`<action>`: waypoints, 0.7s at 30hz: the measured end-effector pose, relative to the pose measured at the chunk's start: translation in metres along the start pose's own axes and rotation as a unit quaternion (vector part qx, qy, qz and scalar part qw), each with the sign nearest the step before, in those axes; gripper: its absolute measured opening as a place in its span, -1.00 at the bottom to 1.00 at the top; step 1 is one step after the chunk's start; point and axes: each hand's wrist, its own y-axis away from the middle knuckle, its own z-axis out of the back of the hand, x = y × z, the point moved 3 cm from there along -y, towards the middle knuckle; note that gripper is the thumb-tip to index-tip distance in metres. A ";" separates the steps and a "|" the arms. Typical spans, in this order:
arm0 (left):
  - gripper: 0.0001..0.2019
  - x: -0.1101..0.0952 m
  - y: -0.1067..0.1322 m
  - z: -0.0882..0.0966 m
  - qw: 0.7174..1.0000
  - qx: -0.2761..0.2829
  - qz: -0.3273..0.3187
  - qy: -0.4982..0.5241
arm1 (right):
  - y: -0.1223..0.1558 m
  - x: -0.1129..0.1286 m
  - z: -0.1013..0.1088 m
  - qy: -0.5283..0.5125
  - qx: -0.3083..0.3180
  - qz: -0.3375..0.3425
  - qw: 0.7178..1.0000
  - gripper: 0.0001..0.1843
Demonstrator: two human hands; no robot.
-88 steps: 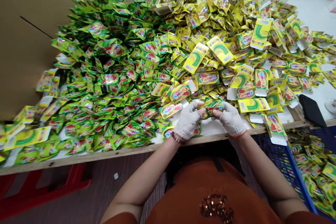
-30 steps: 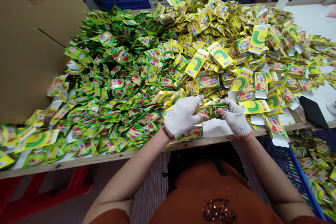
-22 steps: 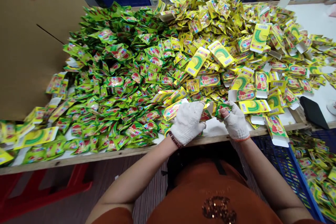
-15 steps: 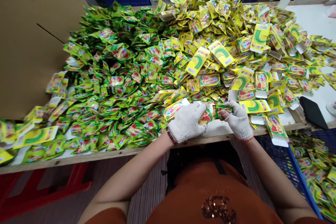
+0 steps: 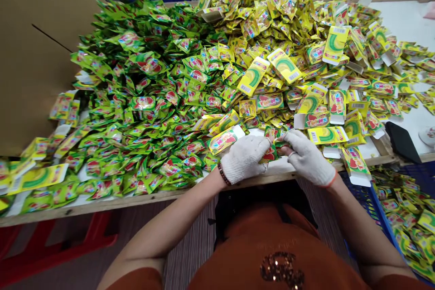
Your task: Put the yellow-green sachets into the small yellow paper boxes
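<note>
My left hand, in a white knit glove, is closed around a small printed carton with watermelon pictures, near the table's front edge. From the other side my right hand, also gloved, brings its bare-looking thumb and fingertips together against the carton's right edge. Whatever lies between those fingertips is mostly hidden. Just left of my left hand, a yellow-green carton lies on the heap. Green foil packets are piled on the left, and yellow packets behind on the right.
Flat yellow cartons lie over the right half of the heap. A black phone-like slab rests on the table at right. Below it stands a blue crate of packed cartons. A large cardboard box borders the left side.
The green packet that showed in my right fingers is no longer plainly visible. My right hand has moved slightly left, up against the carton. The carton now stands more upright in my left hand.
</note>
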 end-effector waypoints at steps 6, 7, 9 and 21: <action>-0.48 -0.006 -0.001 -0.002 0.998 -0.040 -0.047 -0.025 | -0.002 -0.006 0.002 0.049 0.000 -0.025 0.998 -0.87; -0.49 -0.007 -0.001 -0.003 0.998 -0.040 -0.048 -0.017 | -0.003 -0.006 0.001 0.046 -0.008 -0.020 0.999 -0.87; -0.49 -0.006 0.000 -0.005 0.998 -0.038 -0.046 0.006 | -0.003 -0.007 0.000 0.024 -0.021 -0.018 0.999 -0.89; -0.42 -0.003 -0.001 -0.010 0.995 -0.034 -0.034 0.085 | 0.003 -0.012 0.003 0.003 -0.112 -0.054 0.992 -0.88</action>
